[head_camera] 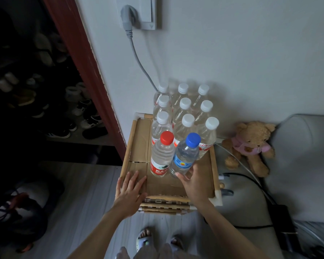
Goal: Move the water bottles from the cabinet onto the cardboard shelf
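Observation:
A cardboard shelf [138,144] with wooden rails stands against the white wall. Several white-capped water bottles [183,116] stand in rows at its back. In front of them stand a red-capped bottle [162,156] and, beside it, a blue-capped bottle [185,156]. My right hand [194,182] wraps its fingers round the base of the blue-capped bottle, which tilts slightly. My left hand [129,191] lies flat with straight fingers on the shelf's front left corner. No cabinet with bottles is in view.
A dark shoe rack [45,101] fills the left behind a red-brown door frame [86,68]. A grey cable [137,58] runs down from a wall socket. A teddy bear [251,146] and grey sofa [303,161] sit right. Cables lie on the floor.

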Motion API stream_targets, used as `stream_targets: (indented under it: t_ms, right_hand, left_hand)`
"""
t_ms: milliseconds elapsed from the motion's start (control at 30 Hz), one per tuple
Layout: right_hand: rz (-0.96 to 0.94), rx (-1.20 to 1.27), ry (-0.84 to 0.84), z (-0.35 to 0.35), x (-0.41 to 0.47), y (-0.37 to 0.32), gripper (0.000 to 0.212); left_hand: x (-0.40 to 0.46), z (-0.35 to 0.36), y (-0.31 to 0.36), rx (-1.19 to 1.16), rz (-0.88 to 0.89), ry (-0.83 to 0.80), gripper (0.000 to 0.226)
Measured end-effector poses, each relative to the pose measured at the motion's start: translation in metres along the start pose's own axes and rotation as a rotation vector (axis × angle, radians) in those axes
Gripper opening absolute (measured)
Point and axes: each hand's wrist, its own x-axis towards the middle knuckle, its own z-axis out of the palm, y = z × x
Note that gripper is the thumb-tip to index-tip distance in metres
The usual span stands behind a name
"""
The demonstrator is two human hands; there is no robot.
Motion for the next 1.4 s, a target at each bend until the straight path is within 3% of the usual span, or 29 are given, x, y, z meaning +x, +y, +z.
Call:
stream_targets:
  t_ms: [267,400,500,600,800,967,1100,1167,1233,1333,1400]
  right_hand:
    - [-0.023,0.018,0.023,-0.001,0.004,-0.007,0.063]
    - [-0.021,0.031,-0.019,-0.004,0.003,-0.009,0.059]
    - [-0.025,0.037,-0.039,-0.006,0.004,-0.011,0.059]
    - [-0.024,0.022,-0.042,-0.006,0.004,-0.011,0.06]
    - [-0.013,0.047,-0.052,-0.004,0.003,-0.011,0.061]
    - [-0.017,0.05,-0.05,-0.004,0.002,-0.012,0.063]
    - [0.017,0.09,-0.083,-0.004,0.002,-0.012,0.066]
    - [0.034,0.084,-0.1,-0.005,0.002,-0.012,0.071]
    - [0.047,0.082,-0.117,-0.007,0.002,-0.008,0.079]
    - [0.062,0.096,-0.121,-0.012,-0.003,-0.001,0.088]
    - [0.109,0.084,-0.071,-0.016,-0.008,-0.007,0.087]
  left_hand:
    - [0.0,-0.001,0.002,-0.03,-0.011,-0.072,0.06]
    - [0.0,0.004,-0.001,-0.105,0.059,0.022,0.085]
    - [0.001,0.007,0.001,-0.095,0.064,0.08,0.09]
    - [0.0,0.003,0.002,-0.109,0.048,0.039,0.108]
    - [0.0,-0.002,0.003,-0.132,0.038,0.009,0.111]
    - [0.0,-0.001,0.002,-0.114,0.046,0.014,0.102]
    - [-0.001,-0.008,0.003,0.003,0.01,-0.124,0.066]
    - [-0.001,-0.006,0.005,-0.012,0.028,-0.105,0.06]
    - [-0.004,-0.009,0.004,-0.009,0.011,-0.116,0.067]
    - [-0.004,-0.01,0.003,-0.108,0.056,-0.085,0.104]
    - [-0.003,-0.012,0.007,-0.1,0.036,-0.094,0.113]
